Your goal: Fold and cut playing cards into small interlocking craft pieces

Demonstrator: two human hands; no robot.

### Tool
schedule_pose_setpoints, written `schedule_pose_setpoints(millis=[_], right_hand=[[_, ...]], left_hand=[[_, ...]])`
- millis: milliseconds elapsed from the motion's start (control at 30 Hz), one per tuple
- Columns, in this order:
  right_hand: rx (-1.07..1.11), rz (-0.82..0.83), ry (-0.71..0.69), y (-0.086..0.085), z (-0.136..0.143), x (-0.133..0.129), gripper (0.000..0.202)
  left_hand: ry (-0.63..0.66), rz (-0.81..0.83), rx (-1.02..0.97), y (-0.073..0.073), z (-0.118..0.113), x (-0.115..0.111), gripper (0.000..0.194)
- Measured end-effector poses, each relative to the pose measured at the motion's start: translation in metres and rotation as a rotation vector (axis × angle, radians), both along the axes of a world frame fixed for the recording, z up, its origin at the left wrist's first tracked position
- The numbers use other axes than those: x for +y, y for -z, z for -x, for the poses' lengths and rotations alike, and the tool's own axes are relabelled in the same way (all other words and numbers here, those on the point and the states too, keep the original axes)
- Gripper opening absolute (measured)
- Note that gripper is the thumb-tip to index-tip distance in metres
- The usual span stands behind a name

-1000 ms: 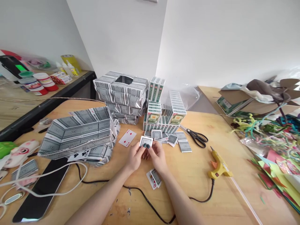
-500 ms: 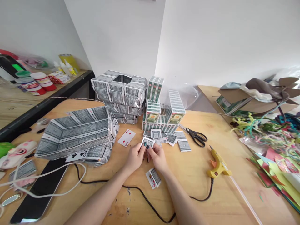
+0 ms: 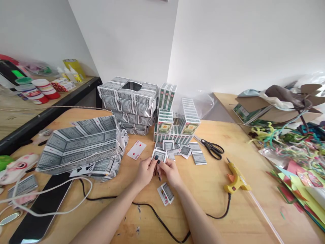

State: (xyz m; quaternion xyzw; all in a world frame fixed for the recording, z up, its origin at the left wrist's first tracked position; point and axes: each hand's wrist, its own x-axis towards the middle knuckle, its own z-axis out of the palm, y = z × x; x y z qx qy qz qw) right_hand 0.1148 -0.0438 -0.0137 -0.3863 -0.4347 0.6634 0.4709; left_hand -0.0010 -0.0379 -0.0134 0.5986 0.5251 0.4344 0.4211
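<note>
One patterned playing card is pinched at its near end by the left hand and the right hand, thumbs on top. It is held just beyond both thumbs, neither hand clearly nearer; its long axis, partly covered, cannot be told.

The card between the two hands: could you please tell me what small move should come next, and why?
Perhaps steady the card with the left hand and press along its near edge with the right hand: both thumb tips are at that edge, and its patterned back faces up, with its far part uncovered.
</note>
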Motion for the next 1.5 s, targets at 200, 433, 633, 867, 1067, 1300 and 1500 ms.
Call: schedule_pose_setpoints(millis=[200,433,633,867,1067,1300,1500], right_hand=[[-0.063,-0.005,0.021,-0.001,0.001,0.001,0.036],[-0.099,-0.037,-0.001,-0.001,0.001,0.002,0.037],[-0.146,-0.041,0.004,0.0,0.002,0.0,0.038],[-0.138,-0.043,0.034,-0.001,0.001,0.004,0.022],[-0.138,-0.017,0.066,-0.002,-0.001,0.006,0.01],[-0.115,0.038,-0.022,-0.007,-0.004,0.005,0.011],[-0.059,0.015,-0.023,-0.006,-0.004,0.005,0.022]], left_hand=[[0.014,0.052,-0.031,0.0,0.001,0.002,0.043],[0.025,0.063,-0.027,0.003,0.003,0.005,0.043],[0.053,0.103,-0.034,0.004,0.002,0.006,0.044],[0.044,0.026,0.09,0.003,0.009,0.008,0.046],[0.095,-0.033,0.155,0.004,0.011,0.009,0.043],[0.078,-0.047,0.171,0.005,0.013,0.011,0.041],[0.029,-0.055,0.182,0.006,0.012,0.013,0.041]])
